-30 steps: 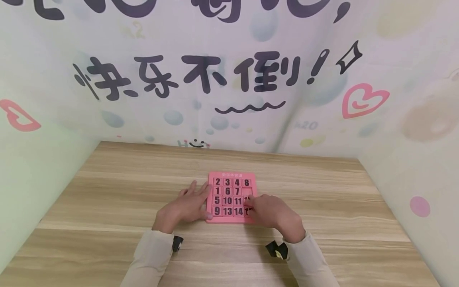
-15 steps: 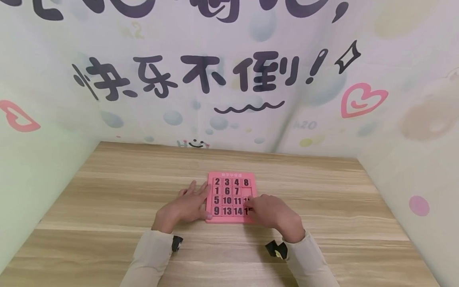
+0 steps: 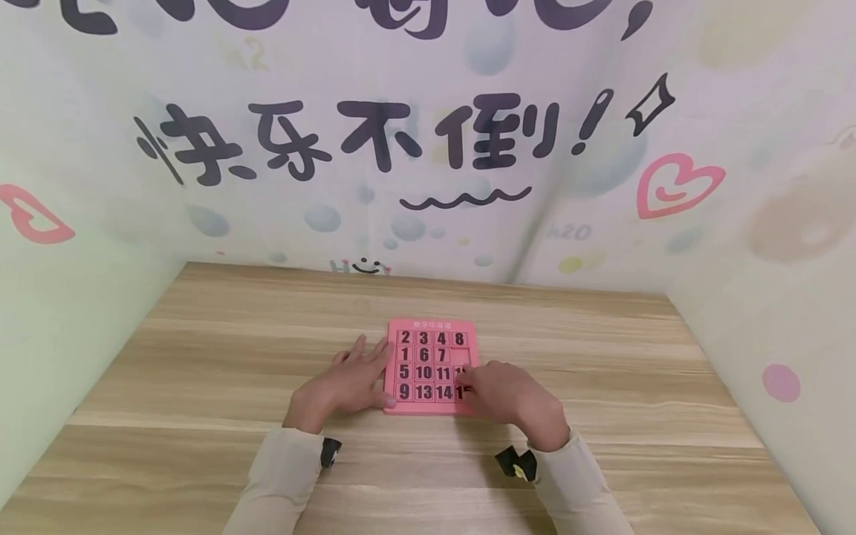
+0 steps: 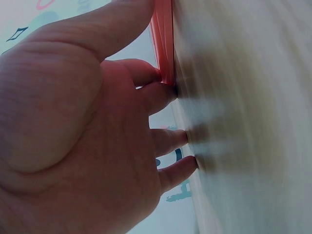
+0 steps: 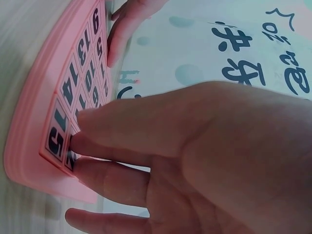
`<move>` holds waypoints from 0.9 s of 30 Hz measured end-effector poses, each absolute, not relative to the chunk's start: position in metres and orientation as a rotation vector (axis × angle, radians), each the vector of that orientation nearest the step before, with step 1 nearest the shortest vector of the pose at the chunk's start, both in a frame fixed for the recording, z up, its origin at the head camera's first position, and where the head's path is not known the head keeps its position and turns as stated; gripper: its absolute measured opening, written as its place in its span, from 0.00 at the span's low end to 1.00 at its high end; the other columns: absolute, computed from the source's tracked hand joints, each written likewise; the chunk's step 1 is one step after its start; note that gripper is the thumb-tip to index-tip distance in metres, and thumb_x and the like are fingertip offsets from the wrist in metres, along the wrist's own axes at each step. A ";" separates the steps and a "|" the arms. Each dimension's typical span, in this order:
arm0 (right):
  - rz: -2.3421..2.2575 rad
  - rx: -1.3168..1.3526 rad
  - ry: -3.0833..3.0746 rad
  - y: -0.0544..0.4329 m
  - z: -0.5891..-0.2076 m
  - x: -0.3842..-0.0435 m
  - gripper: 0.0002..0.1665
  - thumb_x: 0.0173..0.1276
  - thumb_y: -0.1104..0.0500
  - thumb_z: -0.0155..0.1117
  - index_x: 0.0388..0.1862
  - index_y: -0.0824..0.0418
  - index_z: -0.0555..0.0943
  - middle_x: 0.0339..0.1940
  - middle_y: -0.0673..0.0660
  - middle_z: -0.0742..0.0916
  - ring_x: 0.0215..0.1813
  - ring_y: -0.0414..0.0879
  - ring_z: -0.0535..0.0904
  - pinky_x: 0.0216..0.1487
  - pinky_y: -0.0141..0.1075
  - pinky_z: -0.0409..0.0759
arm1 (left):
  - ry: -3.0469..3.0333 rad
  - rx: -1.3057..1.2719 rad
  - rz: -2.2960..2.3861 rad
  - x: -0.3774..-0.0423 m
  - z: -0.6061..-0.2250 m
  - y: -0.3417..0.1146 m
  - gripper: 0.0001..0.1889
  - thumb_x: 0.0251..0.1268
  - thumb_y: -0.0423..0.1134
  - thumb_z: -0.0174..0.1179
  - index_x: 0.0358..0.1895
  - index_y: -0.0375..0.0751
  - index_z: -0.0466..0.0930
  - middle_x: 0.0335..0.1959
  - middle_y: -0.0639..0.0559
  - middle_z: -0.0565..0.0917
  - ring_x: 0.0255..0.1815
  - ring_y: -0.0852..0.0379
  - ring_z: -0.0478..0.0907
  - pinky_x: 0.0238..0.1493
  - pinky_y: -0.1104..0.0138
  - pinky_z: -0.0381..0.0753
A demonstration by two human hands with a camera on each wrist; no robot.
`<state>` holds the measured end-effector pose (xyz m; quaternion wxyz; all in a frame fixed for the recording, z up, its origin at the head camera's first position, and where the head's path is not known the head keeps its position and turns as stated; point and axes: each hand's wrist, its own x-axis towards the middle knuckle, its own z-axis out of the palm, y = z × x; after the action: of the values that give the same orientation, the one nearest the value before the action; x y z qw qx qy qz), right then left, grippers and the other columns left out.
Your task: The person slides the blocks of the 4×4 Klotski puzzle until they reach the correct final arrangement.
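Observation:
A pink sliding number puzzle (image 3: 428,409) lies flat on the wooden table, with black numbers on its tiles. Its open slot (image 3: 460,357) is in the right column, just below the 8 tile. My left hand (image 3: 351,383) touches the puzzle's left edge with thumb and index finger, other fingers spread on the table. Fingertips of my right hand (image 3: 504,394) press on the right column, on the tile above the 15 tile (image 5: 56,134); that tile's number is partly covered. In the left wrist view, the thumb (image 4: 117,24) lies along the puzzle's pink side (image 4: 165,44).
The wooden table (image 3: 200,446) runs back to a printed cloth backdrop (image 3: 374,208) with dark lettering and hearts. Pale walls (image 3: 60,319) border the table at left and right. Dark bands (image 3: 516,466) show at the light sleeves.
Hands and puzzle stay where they were; the number tiles show the same layout. Only a very slight shift of the head view shows.

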<state>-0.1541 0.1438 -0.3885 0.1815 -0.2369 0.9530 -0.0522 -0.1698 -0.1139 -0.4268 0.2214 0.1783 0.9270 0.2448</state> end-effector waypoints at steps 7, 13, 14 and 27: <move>-0.161 -0.677 2.679 0.146 -0.388 -0.154 0.15 0.79 0.64 0.56 0.56 0.57 0.88 0.23 0.53 0.70 0.27 0.46 0.65 0.35 0.42 0.72 | 2.566 0.513 0.675 -0.169 -0.425 -0.114 0.49 0.70 0.49 0.68 0.85 0.35 0.49 0.87 0.39 0.48 0.87 0.29 0.34 0.84 0.36 0.41; -0.173 -0.704 2.657 0.148 -0.386 -0.155 0.17 0.79 0.66 0.56 0.55 0.58 0.89 0.22 0.52 0.68 0.26 0.45 0.64 0.35 0.41 0.72 | 2.560 0.498 0.684 -0.170 -0.426 -0.114 0.49 0.69 0.48 0.69 0.85 0.36 0.49 0.87 0.40 0.48 0.87 0.30 0.33 0.84 0.36 0.40; -0.176 -0.701 2.650 0.149 -0.386 -0.155 0.18 0.79 0.65 0.55 0.57 0.57 0.89 0.22 0.52 0.69 0.26 0.44 0.64 0.35 0.41 0.72 | 2.560 0.497 0.682 -0.170 -0.426 -0.114 0.50 0.69 0.48 0.68 0.85 0.36 0.49 0.87 0.40 0.48 0.87 0.30 0.33 0.85 0.36 0.40; -0.507 -0.736 2.910 0.157 -0.401 -0.178 0.17 0.81 0.56 0.60 0.59 0.61 0.87 0.30 0.54 0.88 0.35 0.47 0.82 0.45 0.45 0.85 | 2.556 0.487 0.715 -0.170 -0.425 -0.115 0.50 0.68 0.47 0.69 0.85 0.36 0.48 0.87 0.40 0.47 0.87 0.31 0.32 0.85 0.37 0.37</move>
<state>-0.1778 0.1567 -0.4012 0.0486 -0.2415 0.9548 -0.1663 -0.1695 -0.1146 -0.4249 0.2200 0.1760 0.9240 0.2586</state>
